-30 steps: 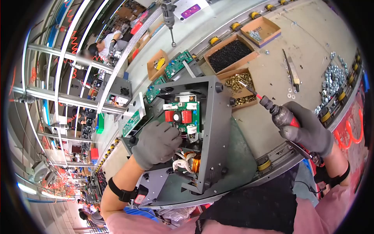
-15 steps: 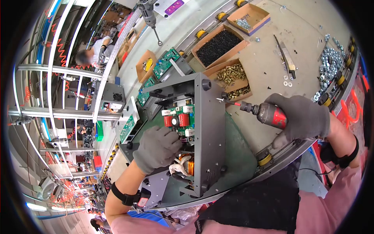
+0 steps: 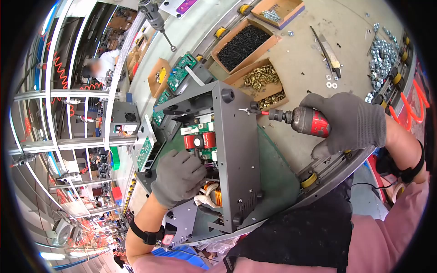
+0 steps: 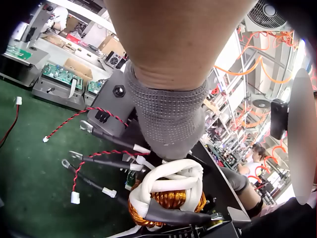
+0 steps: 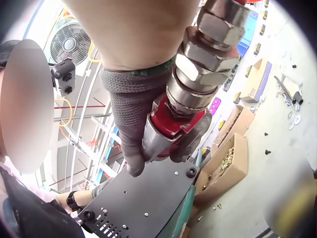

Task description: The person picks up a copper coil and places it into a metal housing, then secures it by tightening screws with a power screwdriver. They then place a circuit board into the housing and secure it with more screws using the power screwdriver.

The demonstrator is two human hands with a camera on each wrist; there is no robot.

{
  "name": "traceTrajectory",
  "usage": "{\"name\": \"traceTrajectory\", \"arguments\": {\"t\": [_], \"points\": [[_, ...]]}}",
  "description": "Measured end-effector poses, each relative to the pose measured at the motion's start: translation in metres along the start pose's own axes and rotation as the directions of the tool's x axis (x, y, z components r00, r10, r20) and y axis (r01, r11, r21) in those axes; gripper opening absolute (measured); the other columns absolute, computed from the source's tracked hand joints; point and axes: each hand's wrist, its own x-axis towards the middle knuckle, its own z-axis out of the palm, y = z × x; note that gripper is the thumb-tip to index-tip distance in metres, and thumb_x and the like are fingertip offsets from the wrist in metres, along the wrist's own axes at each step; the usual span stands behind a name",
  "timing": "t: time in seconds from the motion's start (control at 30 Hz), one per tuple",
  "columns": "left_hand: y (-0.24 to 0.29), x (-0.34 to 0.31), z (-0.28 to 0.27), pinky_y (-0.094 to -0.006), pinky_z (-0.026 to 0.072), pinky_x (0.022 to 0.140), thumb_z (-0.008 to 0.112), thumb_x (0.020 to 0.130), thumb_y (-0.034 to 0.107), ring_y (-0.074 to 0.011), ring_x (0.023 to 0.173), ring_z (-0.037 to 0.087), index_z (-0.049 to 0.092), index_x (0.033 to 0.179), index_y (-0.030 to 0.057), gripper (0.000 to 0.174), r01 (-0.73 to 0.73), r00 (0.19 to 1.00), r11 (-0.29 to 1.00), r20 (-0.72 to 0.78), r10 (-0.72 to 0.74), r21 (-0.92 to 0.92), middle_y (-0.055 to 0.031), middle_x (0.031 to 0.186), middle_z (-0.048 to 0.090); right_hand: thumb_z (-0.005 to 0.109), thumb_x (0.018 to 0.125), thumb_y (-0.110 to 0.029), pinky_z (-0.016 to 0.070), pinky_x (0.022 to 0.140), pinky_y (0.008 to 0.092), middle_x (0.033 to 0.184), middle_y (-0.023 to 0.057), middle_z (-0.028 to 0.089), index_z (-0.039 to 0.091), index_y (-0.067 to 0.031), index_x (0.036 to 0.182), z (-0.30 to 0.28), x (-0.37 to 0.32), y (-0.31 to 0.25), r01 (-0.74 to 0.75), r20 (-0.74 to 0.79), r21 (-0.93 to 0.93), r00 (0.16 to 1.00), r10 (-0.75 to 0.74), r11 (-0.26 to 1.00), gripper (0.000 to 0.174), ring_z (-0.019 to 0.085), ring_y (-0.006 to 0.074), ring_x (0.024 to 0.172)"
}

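Observation:
My gloved right hand (image 3: 355,123) grips a red and dark-metal power screwdriver (image 3: 317,124). Its bit (image 3: 248,110) points left and overlaps the upper side panel of a dark grey metal case (image 3: 241,159). In the right wrist view, metal fittings (image 5: 205,59) sit at the back end of the tool. The gloved left hand (image 3: 178,177) reaches into the case's open side, its fingertips hidden; I cannot tell whether they hold anything. Beside them are red components (image 3: 200,140) on a green board and a copper coil (image 4: 171,199) with white sleeving.
Beyond the case stand boxes of brass-coloured screws (image 3: 261,77), black screws (image 3: 248,44) and silver hardware (image 3: 273,16). Loose nuts (image 3: 382,59) lie at the right, near tweezers (image 3: 325,51). A hanging driver (image 3: 154,20) and circuit boards (image 3: 181,75) are farther back.
My right hand has swung the screwdriver left, from beside the brass screw box to the case's side panel. The left hand has stayed at the case's open side.

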Motion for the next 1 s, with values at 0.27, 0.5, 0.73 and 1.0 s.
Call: {"name": "traceTrajectory", "arguments": {"t": [0.27,0.5,0.73,1.0], "points": [[0.004,-0.007,0.002,-0.0352,0.0371,0.057,0.069,0.053,0.025,-0.0190,0.069,0.050,0.060,0.072,0.0154,0.023,0.047,0.998,0.998,-0.034,-0.046,0.032,0.0006,0.071,0.046,0.084,0.058,-0.035,0.0494,0.067,0.0463,0.071,0.0161,0.063,0.051,-0.0101,0.116,0.003,0.004,0.006,0.124,-0.030,-0.015,0.992,-0.124,0.992,0.071,0.064,0.0390,0.073],[0.004,-0.006,0.000,-0.0352,0.0378,0.058,0.070,0.052,0.026,-0.0194,0.070,0.051,0.061,0.073,0.0156,0.025,0.048,0.999,0.998,-0.020,-0.048,0.032,0.0007,0.072,0.046,0.084,0.058,-0.036,0.0495,0.066,0.0458,0.068,0.0171,0.062,0.052,-0.0096,0.116,-0.006,0.008,-0.003,0.074,0.009,-0.136,0.997,-0.074,0.988,0.071,0.064,0.0391,0.071],[0.001,-0.008,0.003,-0.0346,0.0369,0.056,0.069,0.049,0.028,-0.0194,0.070,0.051,0.061,0.072,0.0153,0.028,0.033,0.998,0.999,-0.054,-0.033,0.016,0.0009,0.071,0.046,0.081,0.062,-0.033,0.0491,0.067,0.0449,0.067,0.0154,0.062,0.053,-0.0091,0.117,-0.017,0.011,-0.014,0.117,0.003,-0.311,0.993,-0.122,0.943,0.066,0.064,0.0372,0.070],[0.001,-0.005,-0.003,-0.0333,0.0358,0.053,0.070,0.051,0.027,-0.0179,0.068,0.051,0.061,0.071,0.0152,0.025,0.025,0.999,0.999,-0.048,-0.024,0.020,0.0019,0.071,0.047,0.075,0.070,-0.025,0.0477,0.070,0.0449,0.070,0.0129,0.063,0.053,-0.0108,0.114,-0.016,0.022,-0.021,0.152,-0.076,-0.483,0.974,-0.215,0.862,0.051,0.064,0.0355,0.072]]}}
